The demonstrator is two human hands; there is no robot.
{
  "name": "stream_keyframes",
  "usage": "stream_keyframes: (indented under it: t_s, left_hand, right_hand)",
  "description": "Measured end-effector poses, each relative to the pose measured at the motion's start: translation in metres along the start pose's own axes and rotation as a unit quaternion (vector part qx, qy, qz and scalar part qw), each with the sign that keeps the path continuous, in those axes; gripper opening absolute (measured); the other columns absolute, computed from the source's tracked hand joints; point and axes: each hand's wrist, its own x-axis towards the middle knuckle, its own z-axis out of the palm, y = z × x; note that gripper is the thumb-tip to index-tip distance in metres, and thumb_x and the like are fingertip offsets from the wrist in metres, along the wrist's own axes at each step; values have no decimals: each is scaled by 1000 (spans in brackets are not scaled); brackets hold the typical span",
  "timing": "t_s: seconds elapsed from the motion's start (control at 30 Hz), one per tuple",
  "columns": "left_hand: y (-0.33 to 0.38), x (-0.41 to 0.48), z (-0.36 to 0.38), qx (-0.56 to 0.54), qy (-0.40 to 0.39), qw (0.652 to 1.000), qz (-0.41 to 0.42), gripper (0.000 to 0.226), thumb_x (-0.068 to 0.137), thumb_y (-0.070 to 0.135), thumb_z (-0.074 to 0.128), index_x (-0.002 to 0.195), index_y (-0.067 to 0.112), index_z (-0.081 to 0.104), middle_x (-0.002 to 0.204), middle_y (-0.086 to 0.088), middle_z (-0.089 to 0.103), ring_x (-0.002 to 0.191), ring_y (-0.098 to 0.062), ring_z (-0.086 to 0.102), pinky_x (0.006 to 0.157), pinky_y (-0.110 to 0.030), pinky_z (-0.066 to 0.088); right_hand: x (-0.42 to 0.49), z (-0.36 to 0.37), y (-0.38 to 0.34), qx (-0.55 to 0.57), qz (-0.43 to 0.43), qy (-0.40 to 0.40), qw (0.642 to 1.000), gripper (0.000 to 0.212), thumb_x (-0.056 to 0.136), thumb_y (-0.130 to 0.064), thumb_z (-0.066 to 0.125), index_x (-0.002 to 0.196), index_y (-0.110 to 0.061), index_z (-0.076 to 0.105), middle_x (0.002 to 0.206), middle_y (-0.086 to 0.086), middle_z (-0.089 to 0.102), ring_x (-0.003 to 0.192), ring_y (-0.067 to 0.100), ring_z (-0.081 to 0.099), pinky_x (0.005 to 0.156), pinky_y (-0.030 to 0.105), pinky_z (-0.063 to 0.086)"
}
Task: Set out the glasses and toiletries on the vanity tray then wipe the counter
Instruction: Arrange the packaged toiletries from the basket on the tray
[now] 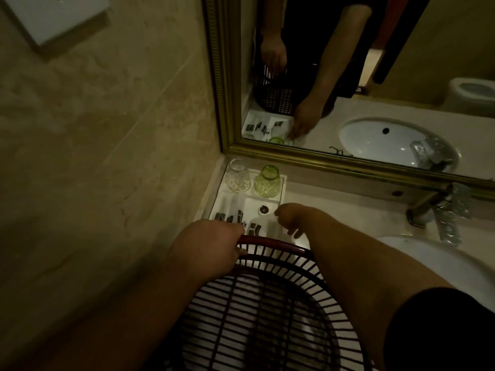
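Seen from the head camera, the left hand [211, 243] is gripping the reddish rim of a dark slatted basket [270, 241], fingers curling over the edge. The basket is sitting in the foreground, just in front of the tray.

The right hand [294, 218] is hanging over the near right corner of the white vanity tray [284, 180], fingers loosely curled and pointing down. Whether it is pinching anything cannot be told.

The tray is lying in the back left corner of the counter [334, 207], up against the tiled wall [107, 129] and the gold-framed mirror [348, 76]. It is just beyond both hands.

Two glasses are standing side by side in the tray's far end, well apart from the fingers. The clear glass [239, 176] is on the left and the green glass [267, 182] on the right, both showing a cut pattern.

White sachets [227, 218] with dark print are lying in the tray's near left compartment, just past the left hand's knuckles. A small round dark-ringed item [263, 209] is sitting in the middle compartment, just beside the right thumb.

A tap [428, 202] and a white basin [442, 261] are showing to the right.
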Motion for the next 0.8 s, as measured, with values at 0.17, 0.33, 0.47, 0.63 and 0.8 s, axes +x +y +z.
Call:
stream_keyframes:
  t_s: [0.17,0.33,0.47,0.63,0.8]
  left_hand:
    - [0,0,0,-11,-3,1000,-4,23,81,53,67,86,33,57,69,11,60,54,-6,41,46,-24,22]
    - [-1,1,0,-18,-22,1000,-11,22,83,53,64,90,35,56,62,14,45,55,-6,42,46,-21,23]
    - [-2,2,1,-22,-25,999,-16,22,82,52,64,91,35,54,65,13,51,56,-7,43,47,-24,27]
    - [-1,1,0,-10,-24,1000,-9,23,81,54,63,89,35,54,68,12,59,55,-6,43,46,-24,26]
    - [-1,2,0,-21,-44,999,-19,21,84,56,61,89,38,53,62,16,44,55,-4,41,47,-22,25]
  right_hand:
    - [8,1,-6,-101,-35,48,993,43,100,-7,50,142,-3,55,139,20,58,124,35,60,103,44,51]
    - [17,13,-32,-167,-127,36,977,55,101,-9,45,155,-13,41,160,12,39,144,28,40,116,35,33]
    - [26,25,-39,-202,-113,1,973,55,102,-13,47,156,-10,37,161,14,36,146,29,37,116,37,32]
    - [31,18,-23,-238,-88,27,967,53,103,-18,48,154,-3,38,159,19,37,143,32,40,116,39,36]
    - [18,15,-32,-229,-140,57,962,53,98,-20,58,150,-12,47,150,15,48,133,31,50,107,39,45]
